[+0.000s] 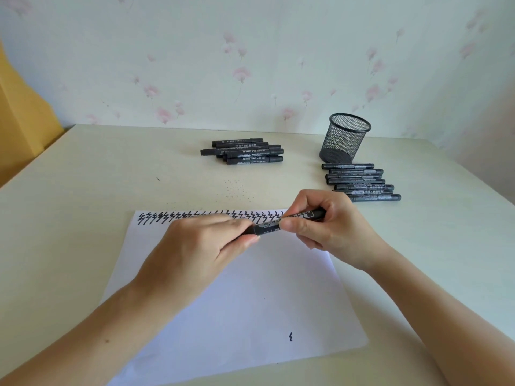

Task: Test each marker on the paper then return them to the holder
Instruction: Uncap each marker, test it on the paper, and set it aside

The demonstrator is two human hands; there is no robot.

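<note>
A black marker (269,227) lies level between both hands above the white paper (237,307). My left hand (203,249) grips its left end, which is hidden under the fingers. My right hand (326,221) holds its right part between thumb and fingers. A row of black zigzag marks (195,216) runs along the paper's far edge, and one small mark (290,336) sits near its front right. The black mesh holder (344,139) stands at the back right. One pile of black markers (245,151) lies at the back centre, another row of markers (359,181) in front of the holder.
The cream table (83,190) meets a flowered wall at the back. Small ink dots (237,188) speckle the tabletop beyond the paper. A yellow object (19,121) stands off the table's left edge.
</note>
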